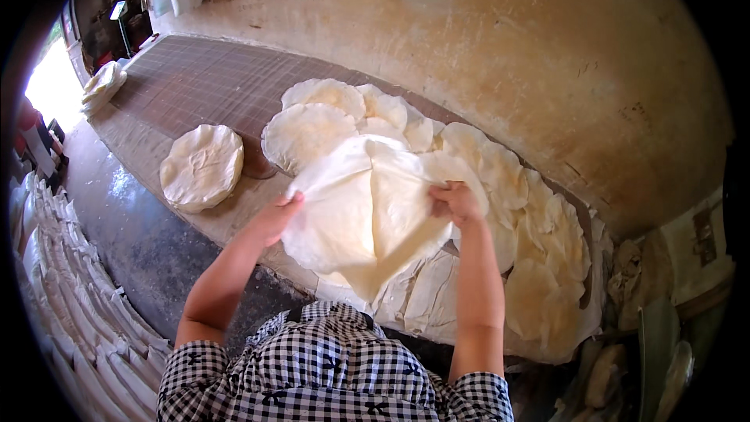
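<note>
Between my hands a large, thin, round cream-coloured flatbread sheet (336,203) is stretched out, creased down its middle and drooping toward me. At its left edge, my left hand (275,217) pinches the rim with the thumb on top. My right hand (457,203) is closed on the opposite edge, fingers curled over it. Behind and to the right, many similar thin round sheets (308,133) lie overlapping along the table (168,121). A neat round stack of sheets (201,168) sits to the left of my hands.
Another stack of pale rounds (103,87) rests at the table's far left end. A stained plaster wall (547,55) borders the back. On the floor at left stand rows of white bundles (86,289). Boards and bags (656,344) crowd the lower right.
</note>
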`<state>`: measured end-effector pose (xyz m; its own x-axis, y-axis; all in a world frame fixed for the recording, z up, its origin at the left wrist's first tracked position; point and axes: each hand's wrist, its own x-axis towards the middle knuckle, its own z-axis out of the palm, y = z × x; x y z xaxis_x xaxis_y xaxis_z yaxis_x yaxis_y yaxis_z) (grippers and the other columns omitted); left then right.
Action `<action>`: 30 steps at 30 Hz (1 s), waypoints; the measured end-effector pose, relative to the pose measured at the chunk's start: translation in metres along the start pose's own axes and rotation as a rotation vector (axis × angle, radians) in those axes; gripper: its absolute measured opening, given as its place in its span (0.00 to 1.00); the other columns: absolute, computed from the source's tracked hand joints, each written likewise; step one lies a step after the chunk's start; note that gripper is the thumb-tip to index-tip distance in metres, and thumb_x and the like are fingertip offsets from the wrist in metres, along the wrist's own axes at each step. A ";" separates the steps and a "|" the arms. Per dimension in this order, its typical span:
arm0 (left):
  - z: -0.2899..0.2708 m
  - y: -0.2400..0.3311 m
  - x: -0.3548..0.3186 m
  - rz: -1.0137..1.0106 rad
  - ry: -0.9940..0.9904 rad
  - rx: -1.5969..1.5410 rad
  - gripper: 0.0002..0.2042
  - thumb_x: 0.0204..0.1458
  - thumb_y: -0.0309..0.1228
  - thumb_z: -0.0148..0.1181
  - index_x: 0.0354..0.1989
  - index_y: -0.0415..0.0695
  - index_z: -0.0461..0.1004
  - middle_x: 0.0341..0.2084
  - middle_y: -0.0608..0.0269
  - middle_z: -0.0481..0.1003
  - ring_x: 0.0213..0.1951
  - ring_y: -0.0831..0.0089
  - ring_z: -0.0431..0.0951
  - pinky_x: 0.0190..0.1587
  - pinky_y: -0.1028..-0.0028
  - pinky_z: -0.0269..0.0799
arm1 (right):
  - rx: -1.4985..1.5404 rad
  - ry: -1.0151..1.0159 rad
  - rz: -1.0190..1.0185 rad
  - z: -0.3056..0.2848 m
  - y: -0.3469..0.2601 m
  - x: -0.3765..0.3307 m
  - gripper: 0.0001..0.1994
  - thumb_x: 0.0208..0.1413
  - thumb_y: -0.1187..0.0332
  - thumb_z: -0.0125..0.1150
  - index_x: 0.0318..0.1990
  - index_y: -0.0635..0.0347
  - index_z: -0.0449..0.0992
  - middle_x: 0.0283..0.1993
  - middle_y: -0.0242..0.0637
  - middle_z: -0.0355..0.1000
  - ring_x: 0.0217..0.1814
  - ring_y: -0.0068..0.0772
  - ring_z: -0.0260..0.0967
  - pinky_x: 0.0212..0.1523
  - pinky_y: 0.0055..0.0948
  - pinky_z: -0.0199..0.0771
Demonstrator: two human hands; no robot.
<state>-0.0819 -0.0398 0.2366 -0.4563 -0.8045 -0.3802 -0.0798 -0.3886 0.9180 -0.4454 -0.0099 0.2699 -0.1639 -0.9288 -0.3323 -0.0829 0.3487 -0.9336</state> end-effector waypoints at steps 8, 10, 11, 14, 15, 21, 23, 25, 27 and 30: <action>-0.063 -0.085 0.037 -0.038 0.150 -0.214 0.23 0.57 0.46 0.43 0.52 0.38 0.61 0.45 0.63 0.69 0.45 0.72 0.70 0.48 0.70 0.66 | 0.119 0.280 0.056 -0.075 0.011 -0.002 0.05 0.49 0.75 0.56 0.32 0.67 0.72 0.25 0.38 0.72 0.19 0.29 0.69 0.19 0.26 0.69; -0.071 -0.101 0.045 -0.072 0.173 -0.262 0.24 0.57 0.46 0.43 0.51 0.37 0.61 0.44 0.61 0.69 0.45 0.72 0.70 0.48 0.70 0.66 | 0.153 0.362 0.052 -0.090 0.012 -0.004 0.05 0.48 0.76 0.57 0.33 0.67 0.71 0.27 0.38 0.72 0.20 0.29 0.69 0.19 0.27 0.69; -0.075 -0.111 0.052 -0.090 0.176 -0.187 0.24 0.57 0.46 0.43 0.51 0.37 0.61 0.44 0.61 0.69 0.45 0.71 0.70 0.48 0.69 0.67 | 0.122 0.362 0.071 -0.104 0.018 -0.003 0.06 0.47 0.76 0.57 0.33 0.67 0.71 0.27 0.38 0.72 0.21 0.28 0.69 0.19 0.27 0.69; -0.091 -0.144 0.074 -0.131 0.168 -0.082 0.25 0.57 0.47 0.43 0.51 0.36 0.61 0.44 0.60 0.69 0.44 0.71 0.70 0.47 0.67 0.66 | 0.046 0.386 0.142 -0.139 0.036 -0.002 0.08 0.47 0.76 0.59 0.35 0.66 0.71 0.28 0.37 0.72 0.23 0.28 0.69 0.20 0.28 0.69; -0.095 -0.153 0.081 -0.131 0.151 -0.124 0.26 0.57 0.48 0.43 0.51 0.36 0.62 0.44 0.60 0.69 0.44 0.70 0.69 0.46 0.67 0.65 | 0.034 0.415 0.165 -0.145 0.034 -0.005 0.09 0.47 0.75 0.60 0.36 0.66 0.70 0.28 0.37 0.72 0.24 0.28 0.69 0.20 0.28 0.68; -0.091 -0.192 0.097 -0.095 0.202 -0.198 0.25 0.57 0.48 0.42 0.50 0.35 0.63 0.41 0.61 0.70 0.40 0.70 0.69 0.44 0.65 0.65 | -0.020 0.559 0.250 -0.191 0.056 -0.024 0.09 0.47 0.73 0.61 0.35 0.67 0.73 0.30 0.37 0.71 0.27 0.31 0.70 0.27 0.33 0.72; -0.092 -0.207 0.102 -0.121 0.248 -0.163 0.25 0.58 0.47 0.42 0.50 0.36 0.63 0.39 0.61 0.71 0.39 0.71 0.69 0.42 0.65 0.65 | -0.091 0.612 0.300 -0.213 0.069 -0.032 0.10 0.47 0.73 0.62 0.35 0.68 0.72 0.30 0.37 0.71 0.27 0.32 0.70 0.28 0.36 0.71; -0.097 -0.218 0.108 -0.164 0.313 -0.064 0.24 0.58 0.47 0.41 0.50 0.36 0.63 0.37 0.60 0.71 0.39 0.71 0.69 0.41 0.65 0.66 | -0.139 0.674 0.346 -0.230 0.077 -0.039 0.11 0.46 0.72 0.62 0.35 0.68 0.72 0.30 0.36 0.71 0.28 0.33 0.69 0.29 0.38 0.70; -0.113 -0.239 0.111 -0.146 0.314 0.051 0.24 0.58 0.47 0.41 0.49 0.35 0.63 0.36 0.58 0.72 0.36 0.70 0.71 0.37 0.65 0.68 | -0.181 0.708 0.333 -0.230 0.079 -0.047 0.11 0.46 0.71 0.63 0.36 0.67 0.73 0.30 0.36 0.71 0.27 0.31 0.68 0.28 0.37 0.68; -0.115 -0.237 0.112 -0.275 0.380 0.269 0.24 0.58 0.46 0.42 0.48 0.34 0.64 0.35 0.55 0.72 0.32 0.67 0.73 0.32 0.64 0.69 | -0.234 0.719 0.267 -0.252 0.086 -0.059 0.11 0.46 0.69 0.63 0.35 0.66 0.73 0.28 0.35 0.71 0.26 0.30 0.68 0.25 0.34 0.66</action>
<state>-0.0118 -0.0897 -0.0368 -0.0375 -0.8143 -0.5793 -0.3982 -0.5195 0.7560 -0.6906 0.1070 0.2428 -0.7939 -0.5298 -0.2984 -0.1423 0.6390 -0.7560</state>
